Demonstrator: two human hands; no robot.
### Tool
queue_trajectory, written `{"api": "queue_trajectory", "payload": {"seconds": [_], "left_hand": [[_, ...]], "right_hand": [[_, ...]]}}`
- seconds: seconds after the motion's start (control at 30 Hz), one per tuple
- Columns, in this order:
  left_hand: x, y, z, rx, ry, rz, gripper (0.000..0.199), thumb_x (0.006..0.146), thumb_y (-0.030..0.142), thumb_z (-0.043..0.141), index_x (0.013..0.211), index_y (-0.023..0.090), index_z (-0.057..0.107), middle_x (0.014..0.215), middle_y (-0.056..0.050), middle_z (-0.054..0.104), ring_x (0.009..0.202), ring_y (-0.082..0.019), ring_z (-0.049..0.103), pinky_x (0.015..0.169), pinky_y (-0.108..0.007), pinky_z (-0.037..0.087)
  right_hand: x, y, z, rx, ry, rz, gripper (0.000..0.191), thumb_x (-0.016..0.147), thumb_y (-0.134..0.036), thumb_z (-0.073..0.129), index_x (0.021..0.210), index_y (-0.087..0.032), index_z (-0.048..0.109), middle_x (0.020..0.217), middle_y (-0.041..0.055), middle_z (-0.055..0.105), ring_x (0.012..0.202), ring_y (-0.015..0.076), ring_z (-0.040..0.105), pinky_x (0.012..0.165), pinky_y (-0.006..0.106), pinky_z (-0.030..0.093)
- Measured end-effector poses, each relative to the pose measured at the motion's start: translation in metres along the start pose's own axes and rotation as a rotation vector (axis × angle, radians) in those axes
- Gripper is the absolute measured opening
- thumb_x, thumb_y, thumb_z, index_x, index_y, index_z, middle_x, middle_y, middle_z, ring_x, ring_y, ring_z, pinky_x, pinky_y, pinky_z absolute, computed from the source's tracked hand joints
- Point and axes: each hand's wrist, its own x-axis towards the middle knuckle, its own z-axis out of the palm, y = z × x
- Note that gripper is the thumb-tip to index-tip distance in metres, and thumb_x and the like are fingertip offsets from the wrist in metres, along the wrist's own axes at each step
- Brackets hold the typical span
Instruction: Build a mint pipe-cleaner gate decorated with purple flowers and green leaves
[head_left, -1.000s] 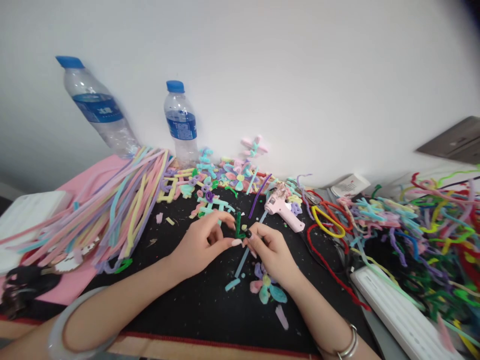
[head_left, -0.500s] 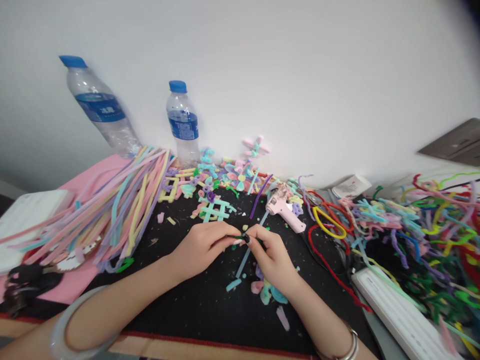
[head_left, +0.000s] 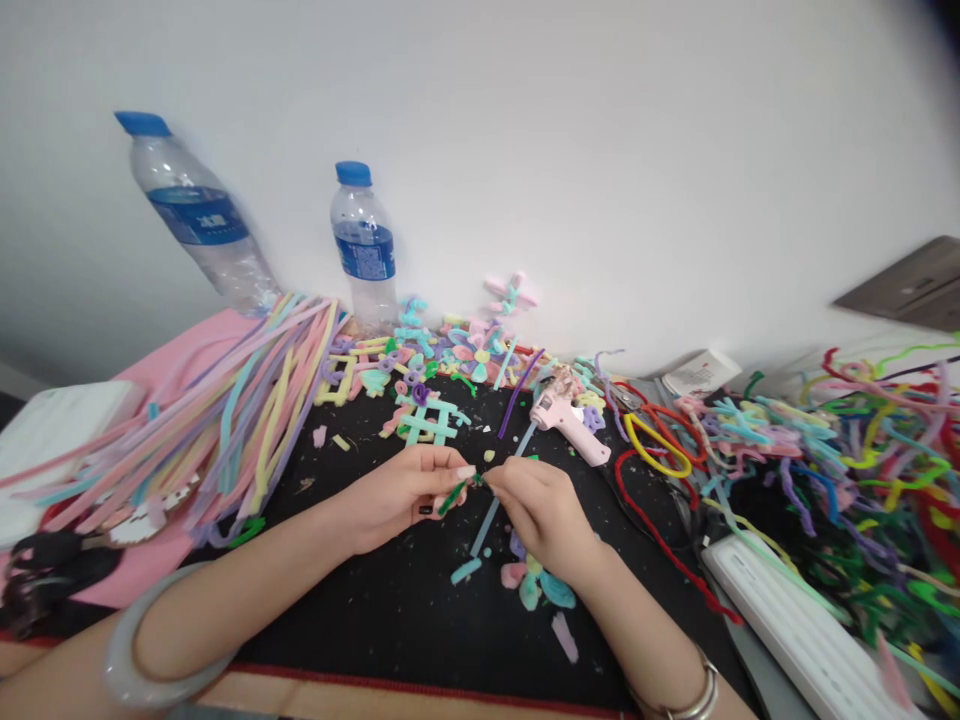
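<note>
I face a plain pale wall (head_left: 600, 150), shadowier toward the left, with a brownish-grey plate (head_left: 911, 285) mounted at right, beyond my black-covered surface (head_left: 360, 620).

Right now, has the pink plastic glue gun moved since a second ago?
No; the pink glue gun keeps its place on the black mat, right of the purple fuzzy stick.

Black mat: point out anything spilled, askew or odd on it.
Loose offcuts litter the black mat: a lilac scrap near its front edge, and a teal snippet left of the multicoloured flower. They look odd because they lie strewn apart, joined to nothing. No spilled liquid shows.
</note>
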Motion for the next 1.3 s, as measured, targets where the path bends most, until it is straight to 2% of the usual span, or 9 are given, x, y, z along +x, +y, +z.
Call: {"api": "queue_trajectory", "payload": {"seconds": [0.07, 0.13, 0.27, 0.43, 0.57, 0.73, 1.03, 1.17, 1.3], "left_hand": [[-0.001, 0.001, 0.001, -0.071, -0.009, -0.043, 0.023, 0.077, 0.029, 0.067, 0.067, 0.013, 0.054, 0.060, 0.004, 0.052, 0.051, -0.004, 0.040, 0.049, -0.016, 0.030], [-0.002, 0.001, 0.002, -0.059, 0.001, -0.005, 0.022, 0.078, 0.030, 0.066, 0.069, 0.014, 0.054, 0.060, 0.004, 0.052, 0.051, -0.005, 0.042, 0.050, -0.016, 0.031], [-0.003, 0.002, 0.005, 0.196, 0.041, 0.178, 0.019, 0.079, 0.032, 0.063, 0.082, 0.015, 0.057, 0.066, 0.001, 0.061, 0.052, -0.008, 0.049, 0.050, -0.021, 0.035], [-0.004, 0.004, 0.006, 0.400, 0.078, 0.252, 0.018, 0.078, 0.028, 0.064, 0.089, 0.015, 0.057, 0.068, 0.000, 0.067, 0.056, -0.011, 0.055, 0.055, -0.023, 0.042], [-0.004, 0.005, 0.005, 0.428, 0.054, 0.250, 0.015, 0.083, 0.028, 0.058, 0.087, 0.014, 0.061, 0.064, 0.000, 0.066, 0.054, -0.011, 0.056, 0.057, -0.024, 0.044], [-0.004, 0.004, -0.001, 0.400, -0.069, 0.190, 0.013, 0.084, 0.027, 0.058, 0.086, 0.014, 0.059, 0.064, 0.000, 0.065, 0.053, -0.009, 0.055, 0.058, -0.023, 0.045], [-0.006, 0.009, 0.003, 0.390, -0.152, 0.120, 0.014, 0.081, 0.028, 0.060, 0.081, 0.015, 0.055, 0.063, 0.000, 0.065, 0.051, -0.009, 0.054, 0.054, -0.022, 0.043], [-0.004, 0.003, 0.002, 0.446, -0.028, 0.212, 0.015, 0.081, 0.028, 0.060, 0.089, 0.015, 0.058, 0.070, 0.000, 0.065, 0.052, -0.009, 0.055, 0.055, -0.023, 0.045], [-0.001, -0.003, -0.002, 0.662, 0.237, 0.372, 0.017, 0.080, 0.030, 0.060, 0.092, 0.018, 0.059, 0.068, 0.002, 0.060, 0.054, -0.012, 0.056, 0.056, -0.025, 0.046]], "right_hand": [[0.001, 0.001, -0.001, -0.105, 0.002, -0.060, 0.024, 0.093, -0.014, 0.035, 0.083, -0.016, 0.058, 0.064, 0.0014, 0.051, 0.059, 0.0140, 0.047, 0.057, 0.026, 0.036], [0.001, 0.001, -0.002, -0.118, 0.004, -0.048, 0.024, 0.093, -0.014, 0.036, 0.084, -0.016, 0.058, 0.065, 0.0020, 0.053, 0.060, 0.0141, 0.049, 0.058, 0.026, 0.037], [0.000, 0.000, -0.002, -0.032, 0.013, 0.055, 0.021, 0.093, -0.016, 0.036, 0.086, -0.018, 0.057, 0.069, 0.0021, 0.055, 0.062, 0.0133, 0.051, 0.059, 0.025, 0.039], [-0.001, 0.001, 0.000, 0.029, 0.040, 0.077, 0.019, 0.092, -0.017, 0.038, 0.088, -0.019, 0.056, 0.071, 0.0019, 0.056, 0.063, 0.0131, 0.051, 0.059, 0.024, 0.039], [0.000, 0.001, -0.001, 0.176, 0.083, 0.185, 0.020, 0.092, -0.019, 0.040, 0.077, -0.018, 0.053, 0.069, 0.0001, 0.054, 0.062, 0.0118, 0.050, 0.059, 0.023, 0.038], [0.001, 0.001, -0.001, 0.242, 0.129, 0.308, 0.026, 0.092, -0.024, 0.042, 0.068, -0.018, 0.046, 0.061, -0.0029, 0.046, 0.056, 0.0107, 0.043, 0.054, 0.022, 0.035], [-0.001, -0.001, -0.002, 0.181, 0.197, 0.297, 0.025, 0.090, -0.021, 0.043, 0.066, -0.019, 0.047, 0.058, -0.0035, 0.045, 0.053, 0.0103, 0.042, 0.051, 0.022, 0.033], [-0.001, 0.003, -0.002, 0.160, 0.251, 0.313, 0.022, 0.089, -0.020, 0.044, 0.067, -0.019, 0.049, 0.060, -0.0025, 0.049, 0.055, 0.0113, 0.045, 0.053, 0.023, 0.035], [-0.002, 0.002, 0.000, 0.105, 0.310, 0.321, 0.021, 0.089, -0.020, 0.044, 0.069, -0.019, 0.050, 0.060, -0.0022, 0.050, 0.054, 0.0117, 0.047, 0.052, 0.023, 0.035]]}}
